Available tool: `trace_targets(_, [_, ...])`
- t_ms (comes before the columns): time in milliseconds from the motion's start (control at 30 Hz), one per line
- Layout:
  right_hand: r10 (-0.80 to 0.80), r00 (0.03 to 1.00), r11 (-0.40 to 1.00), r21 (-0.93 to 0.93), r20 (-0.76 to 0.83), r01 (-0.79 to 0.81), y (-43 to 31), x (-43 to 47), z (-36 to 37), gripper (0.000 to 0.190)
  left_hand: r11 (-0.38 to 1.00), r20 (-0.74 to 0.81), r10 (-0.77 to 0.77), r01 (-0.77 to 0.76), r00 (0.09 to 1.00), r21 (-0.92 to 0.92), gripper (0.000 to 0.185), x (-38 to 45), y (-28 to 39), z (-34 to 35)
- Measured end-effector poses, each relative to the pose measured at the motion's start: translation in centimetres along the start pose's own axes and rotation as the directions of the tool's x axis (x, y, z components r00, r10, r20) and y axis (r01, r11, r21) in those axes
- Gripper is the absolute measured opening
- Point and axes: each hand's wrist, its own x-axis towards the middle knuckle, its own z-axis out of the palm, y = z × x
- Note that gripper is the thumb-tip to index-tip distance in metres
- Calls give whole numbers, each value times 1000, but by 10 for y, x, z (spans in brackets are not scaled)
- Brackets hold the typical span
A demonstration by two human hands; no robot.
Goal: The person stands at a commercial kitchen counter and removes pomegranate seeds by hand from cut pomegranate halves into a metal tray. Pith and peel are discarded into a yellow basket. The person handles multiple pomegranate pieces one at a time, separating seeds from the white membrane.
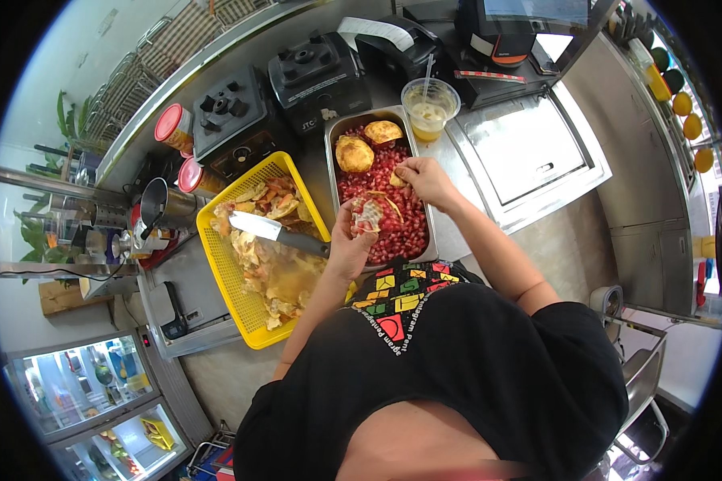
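My left hand [350,242] holds an opened piece of pomegranate [378,215], its white membrane and red seeds showing, above a steel pan [429,231]. Between the thumb and fingers of my right hand [426,181] is a small yellowish peel piece [398,179]. Loose pomegranate seeds [407,243] fill much of the pan. Toward its far end lie two pomegranate pieces [354,154], skin side up. Left of the pan, a yellow plastic basket [221,300] is heaped with peel and membrane scraps [253,246]. A knife [277,232] with a black handle rests across the basket, blade pointing left.
Two black blender bases [231,114] stand behind the basket and pan. A plastic cup [431,108] with a straw and pale liquid sits at the pan's far right corner. Beyond are a receipt printer [397,51] and red-lidded cans [173,123]. A steel lid [526,153] lies right.
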Motion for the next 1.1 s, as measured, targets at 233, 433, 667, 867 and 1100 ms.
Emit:
trace_targets(233, [29, 982, 977, 200, 184, -67, -2, -1, -9, 19, 994, -48, 36, -31, 998, 106, 61, 0, 3, 11])
trace_targets(433, [-236, 965, 971, 57, 117, 231, -7, 4, 1, 17, 982, -82, 95, -80, 992, 168, 61, -2, 3, 5])
trace_targets(667, [-515, 848, 833, -159, 121, 529, -85, -9, 49, 13, 848, -80, 138, -76, 987, 524, 70, 7, -5, 5])
trace_targets(867, [-383, 692, 758, -221, 612, 614, -110, -20, 97, 36, 706, 3, 184, -134, 983, 696, 76, 5, 2, -8])
trace_targets(1100, [-178, 867, 873, -332, 466, 357, -59, -7, 16, 30, 857, -100, 118, -51, 988, 513, 71, 10, 8, 5])
